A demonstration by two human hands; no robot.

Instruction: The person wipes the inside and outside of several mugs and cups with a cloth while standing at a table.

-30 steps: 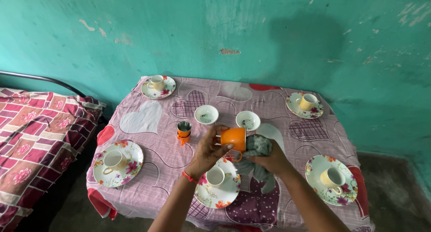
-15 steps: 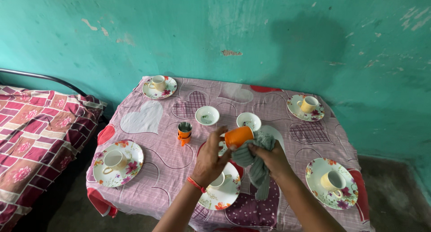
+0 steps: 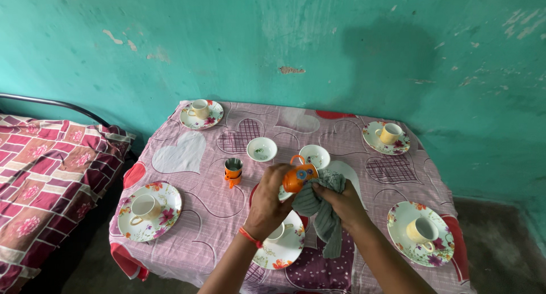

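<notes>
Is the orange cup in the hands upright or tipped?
Tipped. The orange cup lies on its side in the left hand, handle up, its mouth facing the grey cloth held by the right hand.

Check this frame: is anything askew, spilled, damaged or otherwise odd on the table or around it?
No spill or breakage shows. The wall has chipped, patchy paint. On the plate at the left edge, the cup lies tipped on its side. The left hand holds the orange cup tilted against the grey cloth in the right hand.

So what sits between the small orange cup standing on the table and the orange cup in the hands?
In the head view, only bare tablecloth lies between the standing small orange cup and the held orange cup, apart from the left hand gripping it.
</notes>
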